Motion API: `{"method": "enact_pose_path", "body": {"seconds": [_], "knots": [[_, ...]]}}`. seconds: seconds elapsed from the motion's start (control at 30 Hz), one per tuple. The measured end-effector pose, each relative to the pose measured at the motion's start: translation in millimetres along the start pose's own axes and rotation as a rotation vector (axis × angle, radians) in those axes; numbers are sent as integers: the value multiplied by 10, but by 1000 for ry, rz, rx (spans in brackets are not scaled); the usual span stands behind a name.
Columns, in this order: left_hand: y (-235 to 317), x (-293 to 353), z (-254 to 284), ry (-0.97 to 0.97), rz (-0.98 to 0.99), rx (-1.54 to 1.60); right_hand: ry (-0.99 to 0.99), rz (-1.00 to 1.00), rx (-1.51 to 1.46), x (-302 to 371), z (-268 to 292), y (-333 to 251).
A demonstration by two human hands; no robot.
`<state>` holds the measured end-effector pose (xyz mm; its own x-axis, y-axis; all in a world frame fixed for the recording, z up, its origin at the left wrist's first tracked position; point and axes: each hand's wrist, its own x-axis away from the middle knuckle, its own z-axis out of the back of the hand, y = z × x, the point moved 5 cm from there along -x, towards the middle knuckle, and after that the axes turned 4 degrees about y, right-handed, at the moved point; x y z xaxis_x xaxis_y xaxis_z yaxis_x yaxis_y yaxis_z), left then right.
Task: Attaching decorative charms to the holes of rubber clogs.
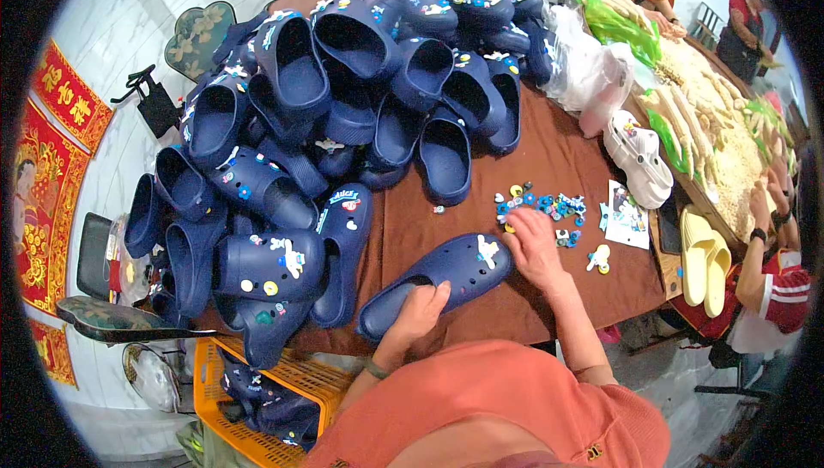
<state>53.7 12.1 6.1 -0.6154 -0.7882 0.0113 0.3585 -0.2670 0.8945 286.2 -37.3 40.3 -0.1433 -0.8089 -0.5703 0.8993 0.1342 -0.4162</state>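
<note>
Your left hand [418,311] is clamped on the heel of the navy clog [438,279] lying on the brown table [549,159], so keep it pinned flat. Your right hand [534,245] rests loose-fingered, gripping nothing, between the clog's toe and the charm pile [541,208]; I'd pinch one charm and press it straight into a hole.

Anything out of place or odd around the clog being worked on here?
Nothing looks damaged. The left hand steadies a navy clog; the right hand is at its toe. The heap of navy clogs is untidy, and a white clog lies apart from it.

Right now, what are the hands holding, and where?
Left hand grips the dark blue foam clog at its heel opening; right hand touches its toe.
</note>
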Motion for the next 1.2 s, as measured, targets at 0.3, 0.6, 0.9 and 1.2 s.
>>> {"method": "enact_pose_path", "body": {"seconds": [0.3,0.6,0.9,1.2], "knots": [[29,-46,-39,-82,91,-28,-119,-124,179,288,-224,502],[-3,-66,-91,-43,-28,74,19,-144,67,216,-82,403],[147,5,-31,-55,19,39,158,-141,54,266,-30,446],[180,121,-20,200,-786,-501,159,-185,-58,148,20,418]]}}
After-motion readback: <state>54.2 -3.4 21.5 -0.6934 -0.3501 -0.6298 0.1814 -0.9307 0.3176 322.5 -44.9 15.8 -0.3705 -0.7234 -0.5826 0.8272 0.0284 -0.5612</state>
